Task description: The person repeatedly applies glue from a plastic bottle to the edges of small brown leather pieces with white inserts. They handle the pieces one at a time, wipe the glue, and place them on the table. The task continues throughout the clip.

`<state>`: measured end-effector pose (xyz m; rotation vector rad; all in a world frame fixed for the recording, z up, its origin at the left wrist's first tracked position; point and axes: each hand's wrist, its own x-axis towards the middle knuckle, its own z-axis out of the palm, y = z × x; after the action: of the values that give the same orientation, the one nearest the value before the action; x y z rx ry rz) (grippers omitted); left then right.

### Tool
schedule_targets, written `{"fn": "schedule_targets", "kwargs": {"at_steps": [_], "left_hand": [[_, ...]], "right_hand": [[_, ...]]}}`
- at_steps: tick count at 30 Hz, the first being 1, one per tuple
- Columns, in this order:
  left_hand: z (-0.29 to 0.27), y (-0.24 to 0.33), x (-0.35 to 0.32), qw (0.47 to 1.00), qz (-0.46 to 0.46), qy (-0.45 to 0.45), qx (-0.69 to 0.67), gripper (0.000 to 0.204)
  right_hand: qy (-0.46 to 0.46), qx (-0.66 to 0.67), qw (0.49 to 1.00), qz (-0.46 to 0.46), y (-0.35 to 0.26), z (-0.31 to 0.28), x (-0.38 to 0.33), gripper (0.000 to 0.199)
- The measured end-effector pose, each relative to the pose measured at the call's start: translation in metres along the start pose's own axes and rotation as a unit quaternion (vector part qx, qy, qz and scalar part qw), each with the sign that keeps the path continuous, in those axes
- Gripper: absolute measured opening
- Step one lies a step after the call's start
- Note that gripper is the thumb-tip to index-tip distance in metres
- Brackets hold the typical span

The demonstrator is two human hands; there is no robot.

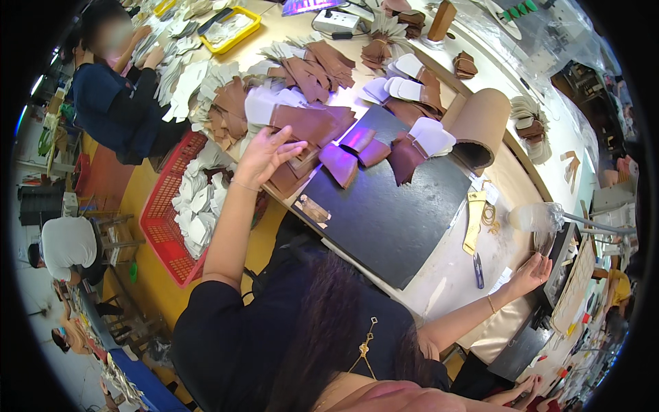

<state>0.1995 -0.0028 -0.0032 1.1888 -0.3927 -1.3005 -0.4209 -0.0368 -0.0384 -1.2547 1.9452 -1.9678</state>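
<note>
My left hand point(270, 156) is open, its thumb and fingers spread beside a stack of brown leather pieces point(314, 122) with white backing at the table's left edge. I cannot tell whether its fingertips touch the stack. My right hand point(527, 276) hovers over the table's right side with fingers loosely bent and apart; nothing shows in it. On the black mat point(391, 220) between my hands lie several folded brown leather pieces point(340, 165), lit purple. Another piece with a white part point(431, 137) rests at the mat's far edge.
A rolled brown tube point(480, 123) stands behind the mat. Right of the mat lie a yellow strip point(473, 221) and a dark-handled tool point(478, 271). A red basket point(156, 206) of white pieces stands at left. Across the table, a person point(113, 103) handles pieces near a yellow tray point(240, 41).
</note>
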Motion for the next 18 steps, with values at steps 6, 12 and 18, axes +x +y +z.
{"fn": "schedule_targets", "kwargs": {"at_steps": [6,12,18], "left_hand": [[-0.023,-0.007,-0.020,0.982,-0.039,0.047,0.177,0.036],[0.065,-0.039,-0.063,0.894,0.165,-0.066,0.412,0.009],[0.160,-0.148,-0.094,0.717,0.258,-0.430,0.485,0.040]], "right_hand": [[0.025,0.005,1.000,0.018,-0.023,-0.013,-0.002,0.049],[-0.030,0.029,0.999,-0.021,-0.051,0.003,0.024,0.034],[-0.020,-0.064,0.993,-0.096,-0.070,0.033,0.122,0.028]]}}
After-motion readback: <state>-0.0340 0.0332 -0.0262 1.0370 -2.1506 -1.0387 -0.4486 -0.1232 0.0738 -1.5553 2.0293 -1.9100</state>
